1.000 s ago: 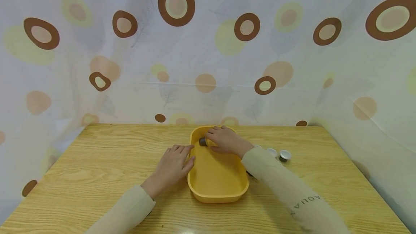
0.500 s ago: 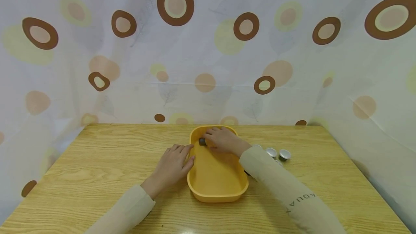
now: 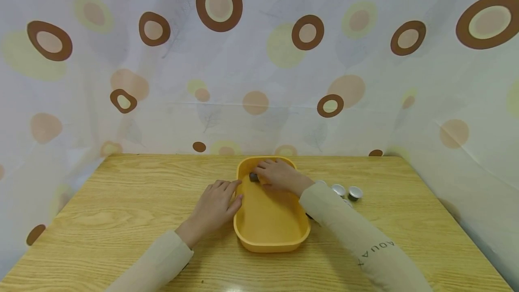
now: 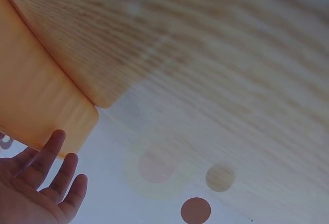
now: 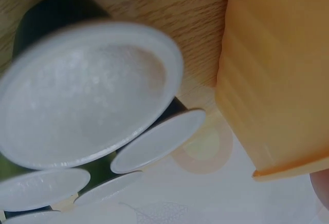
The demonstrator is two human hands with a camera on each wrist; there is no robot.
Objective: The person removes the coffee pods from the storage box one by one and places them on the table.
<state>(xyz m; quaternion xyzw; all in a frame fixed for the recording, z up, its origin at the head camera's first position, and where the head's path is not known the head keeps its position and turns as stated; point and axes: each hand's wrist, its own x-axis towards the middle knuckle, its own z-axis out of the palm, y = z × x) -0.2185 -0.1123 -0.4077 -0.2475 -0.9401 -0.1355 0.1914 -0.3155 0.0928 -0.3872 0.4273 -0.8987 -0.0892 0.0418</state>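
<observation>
An orange plastic tray (image 3: 271,231) with a deep wall stands on the table. My left hand (image 3: 216,204) is at its left side, fingers loosely spread and thumb apart; the left wrist view shows its relaxed fingers (image 4: 54,154) overlapping the tray's outer wall. My right hand (image 3: 279,175) reaches over the right rim into the far end of the tray. Its curled fingers hold a small dark coffee capsule (image 3: 253,177), whose dark end points left. The hand covers the rest of that capsule.
Several coffee capsules with whitish lids stand on the table right of the tray, one capsule (image 3: 355,193) farthest right. Another capsule (image 5: 87,95) looms large in the right wrist view. A patterned cloth (image 3: 255,130) hangs behind the wooden table (image 3: 162,193).
My right hand and sleeve have shifted slightly left, and the dark coffee capsule at its fingers has turned a little. My left hand has stayed beside the tray.
</observation>
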